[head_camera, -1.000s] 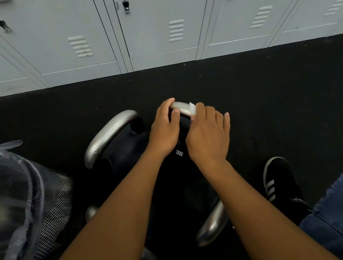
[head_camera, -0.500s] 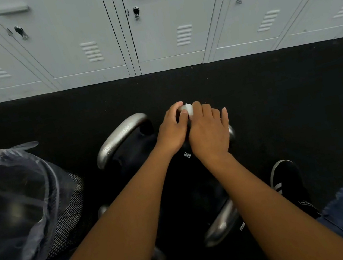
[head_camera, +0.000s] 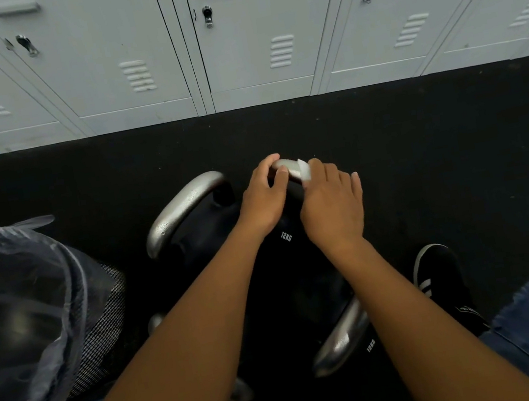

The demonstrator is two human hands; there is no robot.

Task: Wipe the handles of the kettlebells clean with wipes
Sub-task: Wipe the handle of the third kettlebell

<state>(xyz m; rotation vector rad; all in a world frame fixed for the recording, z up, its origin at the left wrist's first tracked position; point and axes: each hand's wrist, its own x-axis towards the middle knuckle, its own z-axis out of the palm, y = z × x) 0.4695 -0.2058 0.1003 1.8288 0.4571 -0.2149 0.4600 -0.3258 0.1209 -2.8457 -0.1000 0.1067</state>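
**A:** In front of the lockers (head_camera: 128, 48), on the black floor (head_camera: 456, 152), what is there, biggest first?

**B:** Nearest the lockers' left end sits a mesh bin (head_camera: 103, 330) lined with a clear bag (head_camera: 11, 292). Further from the lockers, toward the person, is a cluster of black kettlebells. One handle in work (head_camera: 287, 166) lies between the two hands; a second handle (head_camera: 184, 206) curves just left of it; a third handle (head_camera: 342, 340) shows further from the lockers, between the forearms. A black shoe (head_camera: 440, 280) stands right of that.

**A:** And the hands?

**B:** The left hand (head_camera: 263, 200) curls over the handle's left end, thumb and fingers round the bar, steadying it. The right hand (head_camera: 333, 203) presses a small white wipe (head_camera: 304, 170) onto the bar, fingers bent over it; the grip beneath is hidden.

**A:** How far along is it?

**B:** I judge it mid-task. This handle is being wiped now. The second handle shows droplets or glints, perhaps wet from wiping, though I cannot be sure. The third looks untouched, but that cannot be told either. So at least the rest of this bar remains, probably more.

**A:** Which way does the bar run?

**B:** Its long axis lies roughly parallel to the lockers, left to right, tilting slightly away from them at the right end. The arch points upward.
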